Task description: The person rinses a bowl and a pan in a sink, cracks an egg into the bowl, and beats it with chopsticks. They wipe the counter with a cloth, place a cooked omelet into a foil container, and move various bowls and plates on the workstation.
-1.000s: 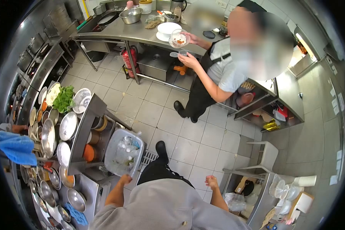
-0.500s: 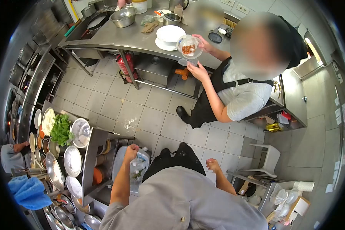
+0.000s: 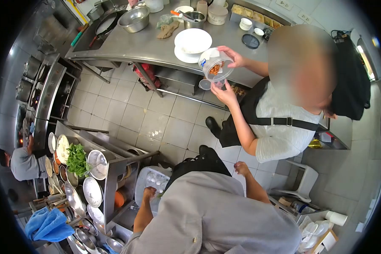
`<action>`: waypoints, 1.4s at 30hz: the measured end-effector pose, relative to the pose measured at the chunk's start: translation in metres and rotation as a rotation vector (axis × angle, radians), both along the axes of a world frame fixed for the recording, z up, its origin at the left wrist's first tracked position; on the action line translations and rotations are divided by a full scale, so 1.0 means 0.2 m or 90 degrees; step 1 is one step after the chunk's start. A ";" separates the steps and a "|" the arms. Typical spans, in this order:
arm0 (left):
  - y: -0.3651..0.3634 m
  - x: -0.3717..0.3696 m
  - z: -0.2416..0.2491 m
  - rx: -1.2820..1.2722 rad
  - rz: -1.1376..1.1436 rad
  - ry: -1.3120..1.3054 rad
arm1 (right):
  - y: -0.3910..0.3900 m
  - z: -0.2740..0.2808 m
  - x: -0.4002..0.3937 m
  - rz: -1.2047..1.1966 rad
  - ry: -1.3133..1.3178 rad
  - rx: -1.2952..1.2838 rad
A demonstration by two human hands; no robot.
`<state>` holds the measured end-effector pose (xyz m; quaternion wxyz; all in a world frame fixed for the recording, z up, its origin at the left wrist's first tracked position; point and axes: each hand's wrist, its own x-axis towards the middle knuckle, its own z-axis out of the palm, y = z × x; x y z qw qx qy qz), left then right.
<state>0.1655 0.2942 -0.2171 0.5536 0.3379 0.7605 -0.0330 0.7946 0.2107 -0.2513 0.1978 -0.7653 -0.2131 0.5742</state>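
Note:
My left hand point(image 3: 149, 193) hangs low beside a clear plastic bin point(image 3: 142, 195), its fingers curled in with nothing seen in them. On the other side of my body, my right hand point(image 3: 241, 168) hangs free, fingers loosely bent and apart, holding nothing. In front of me a co-worker's hands point(image 3: 229, 93) hold a tilted clear plastic tub point(image 3: 207, 57) with small orange-brown pieces inside. A small clear round lid or cup point(image 3: 205, 84) is at that person's lower hand. Stacked white plates point(image 3: 193, 40) sit on the steel counter point(image 3: 165, 46) near the tub.
A steel prep station point(image 3: 111, 180) with many metal bowls and green leaves point(image 3: 78, 161) stands at left. Beyond it another person point(image 3: 27, 163) is near the stoves. A white chair point(image 3: 305, 180) stands at right. Tiled floor point(image 3: 178, 131) lies between me and the counter.
My view has shifted and turned. The co-worker has leaned nearer and tilted the tub more. My hands still hang at my sides, the left one lower in view.

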 end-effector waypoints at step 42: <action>0.55 0.29 -0.01 0.218 -0.243 -0.066 | -0.26 0.21 -0.11 -0.179 -0.007 -0.044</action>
